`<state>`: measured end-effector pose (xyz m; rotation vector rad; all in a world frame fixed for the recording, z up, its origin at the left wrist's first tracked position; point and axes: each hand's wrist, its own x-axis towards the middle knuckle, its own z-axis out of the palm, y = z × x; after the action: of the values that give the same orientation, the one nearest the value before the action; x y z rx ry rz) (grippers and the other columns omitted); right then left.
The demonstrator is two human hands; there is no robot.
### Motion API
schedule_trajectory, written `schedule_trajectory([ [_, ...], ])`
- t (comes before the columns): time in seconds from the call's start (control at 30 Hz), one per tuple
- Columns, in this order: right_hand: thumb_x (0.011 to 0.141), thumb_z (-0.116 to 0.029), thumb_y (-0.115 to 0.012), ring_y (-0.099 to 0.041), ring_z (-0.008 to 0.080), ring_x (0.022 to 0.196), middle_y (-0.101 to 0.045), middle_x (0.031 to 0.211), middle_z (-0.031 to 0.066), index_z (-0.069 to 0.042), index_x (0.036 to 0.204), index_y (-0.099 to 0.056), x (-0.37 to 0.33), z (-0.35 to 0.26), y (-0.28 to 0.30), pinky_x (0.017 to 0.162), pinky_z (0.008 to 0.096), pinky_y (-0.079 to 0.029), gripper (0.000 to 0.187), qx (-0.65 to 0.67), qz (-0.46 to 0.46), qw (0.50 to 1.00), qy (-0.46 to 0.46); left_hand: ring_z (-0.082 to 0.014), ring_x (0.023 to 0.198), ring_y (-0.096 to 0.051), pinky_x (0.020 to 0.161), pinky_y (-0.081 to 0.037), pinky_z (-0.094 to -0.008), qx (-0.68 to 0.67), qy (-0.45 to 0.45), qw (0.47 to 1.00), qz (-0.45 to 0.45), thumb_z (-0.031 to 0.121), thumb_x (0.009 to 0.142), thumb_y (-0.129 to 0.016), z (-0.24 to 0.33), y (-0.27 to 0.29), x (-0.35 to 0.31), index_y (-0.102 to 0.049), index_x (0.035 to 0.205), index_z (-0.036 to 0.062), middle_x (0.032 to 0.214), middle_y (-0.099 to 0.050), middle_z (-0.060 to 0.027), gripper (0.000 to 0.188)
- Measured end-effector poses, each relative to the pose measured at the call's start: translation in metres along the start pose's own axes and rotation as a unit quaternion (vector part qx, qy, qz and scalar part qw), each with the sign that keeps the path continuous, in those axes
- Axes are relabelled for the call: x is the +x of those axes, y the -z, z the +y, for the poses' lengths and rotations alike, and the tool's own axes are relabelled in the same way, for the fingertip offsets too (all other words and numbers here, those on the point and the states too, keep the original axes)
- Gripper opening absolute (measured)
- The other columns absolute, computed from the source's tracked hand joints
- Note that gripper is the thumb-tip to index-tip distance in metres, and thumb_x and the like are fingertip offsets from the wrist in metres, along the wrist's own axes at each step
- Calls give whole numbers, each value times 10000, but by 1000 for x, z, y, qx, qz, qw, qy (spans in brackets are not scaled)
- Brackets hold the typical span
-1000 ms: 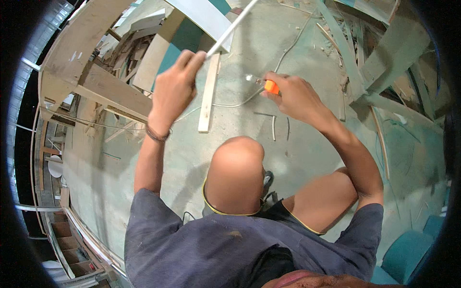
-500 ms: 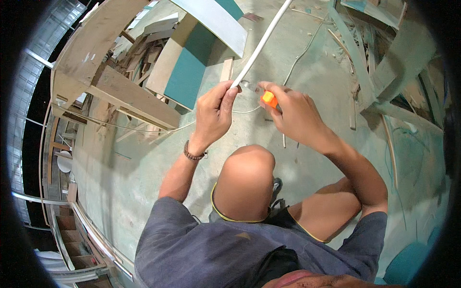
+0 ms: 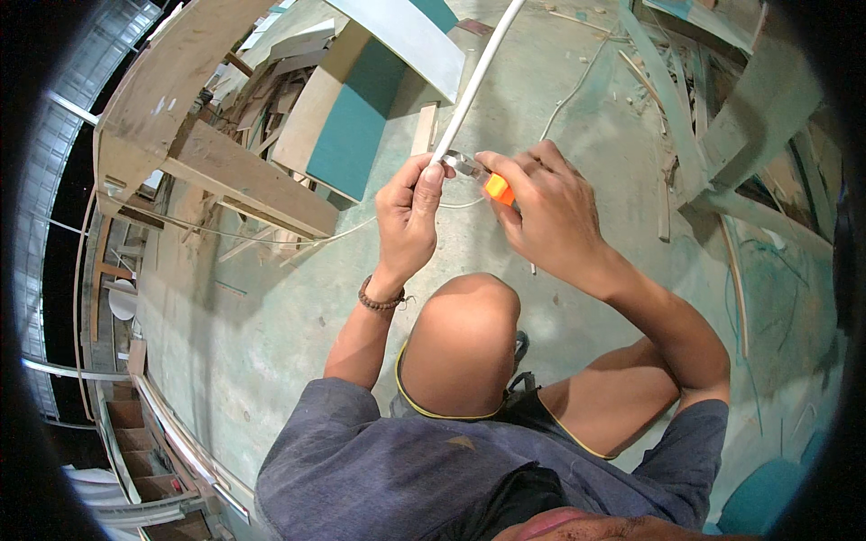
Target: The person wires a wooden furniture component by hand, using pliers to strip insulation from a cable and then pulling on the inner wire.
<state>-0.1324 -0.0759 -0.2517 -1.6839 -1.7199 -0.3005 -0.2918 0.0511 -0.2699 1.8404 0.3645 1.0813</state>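
Observation:
My left hand (image 3: 410, 212) is closed round the lower end of a thin white pipe (image 3: 478, 77), thumb pressed along it. The pipe slants up and away to the right, past the top edge of the view. In my right hand (image 3: 550, 207) is an orange-handled tool (image 3: 499, 187), mostly hidden by the fingers. Its shiny metal head reaches the pipe's end beside my left thumb and seems to touch it. Too little of the tool shows to tell its exact kind. Below both hands is my bent knee.
A white and teal panel box (image 3: 356, 117) lies ahead to the left, by a wooden frame (image 3: 262, 180) with scrap wood. A pale cable (image 3: 564, 106) crosses the concrete floor (image 3: 271, 334). Wooden framing (image 3: 758, 135) stands at the right.
The tool's metal head has come into clearer view and moved against the pipe's end. My left hand and the pipe have shifted slightly; my right hand's fingers have changed their hold.

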Motion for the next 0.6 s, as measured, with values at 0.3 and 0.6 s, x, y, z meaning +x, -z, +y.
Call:
schedule_trajectory([
  [0.3, 917, -90, -677, -642, 437, 1006, -649, 1070, 213, 1, 1240, -547, 0, 19, -12, 865, 493, -519, 360, 192, -73, 978, -25, 4, 545, -314, 484, -228, -210, -54, 48, 997, -41, 263, 1088, -525, -1, 6, -1, -639, 1009, 4, 638, -431, 97, 293],
  [0.6, 967, -135, -671, -598, 227, 869, -604, 945, 111, -17, 1132, -538, -5, 11, -40, 798, 362, -484, 243, 453, -122, 879, -90, -3, 487, -293, 435, -206, -214, -69, 47, 996, -36, 280, 1096, -503, 11, -2, -3, -584, 936, 34, 604, -409, 87, 304],
])
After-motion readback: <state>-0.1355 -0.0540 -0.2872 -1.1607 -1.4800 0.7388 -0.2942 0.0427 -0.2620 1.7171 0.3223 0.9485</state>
